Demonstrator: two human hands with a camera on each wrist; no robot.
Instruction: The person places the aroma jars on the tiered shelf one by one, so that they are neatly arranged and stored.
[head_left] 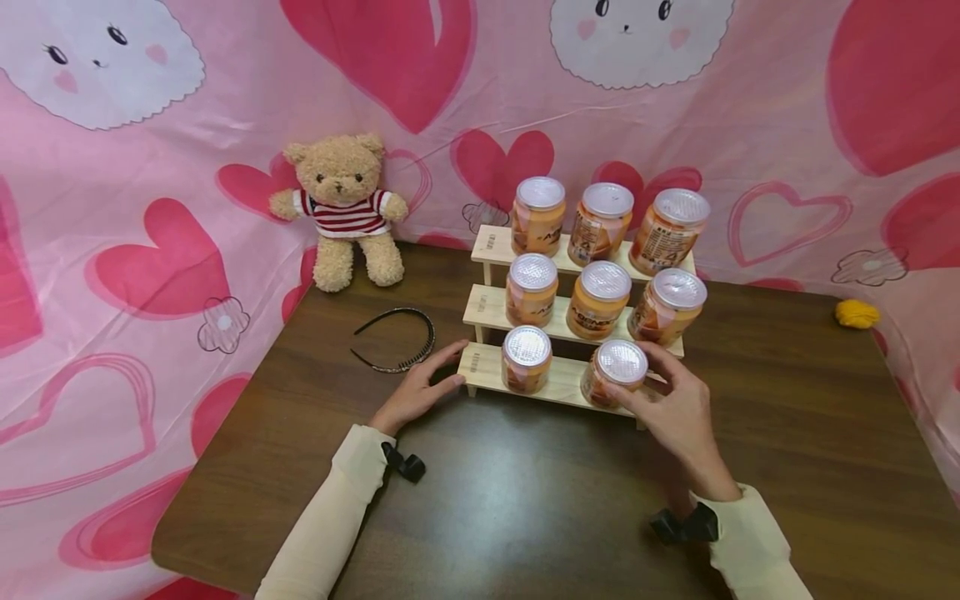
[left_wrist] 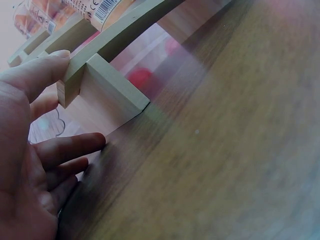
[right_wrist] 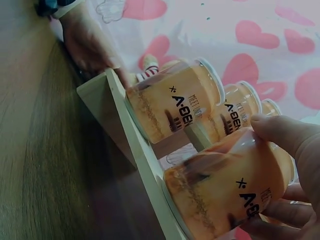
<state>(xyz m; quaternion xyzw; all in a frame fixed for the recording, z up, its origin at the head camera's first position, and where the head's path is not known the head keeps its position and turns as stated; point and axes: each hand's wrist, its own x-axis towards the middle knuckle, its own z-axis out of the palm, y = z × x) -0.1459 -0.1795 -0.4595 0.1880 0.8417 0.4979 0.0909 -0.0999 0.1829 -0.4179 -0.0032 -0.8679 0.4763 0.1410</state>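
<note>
In the head view, my right hand (head_left: 678, 412) grips an orange-brown jar (head_left: 609, 385) with a silvery lid, thumb on its near side and fingers round the far side. This jar (right_wrist: 225, 187) stands at the lowest step of a pale wooden three-step display rack (head_left: 566, 379), toward its right end. Another jar (head_left: 527, 358) is on the same step, farther left. At that step's left end, my left hand (head_left: 420, 390) touches the board with thumb and forefinger. The left wrist view shows the thumb on the board end (left_wrist: 70, 85), the other fingers loosely extended near the tabletop.
Several similar jars fill the middle step (head_left: 487, 304) and top step (head_left: 495, 242). A black headband (head_left: 431, 333) lies left of the rack, and a teddy bear (head_left: 341, 208) sits behind it. A yellow bundle (head_left: 857, 314) is at the table's (head_left: 810, 400) far right. Pink heart-patterned cloth hangs behind.
</note>
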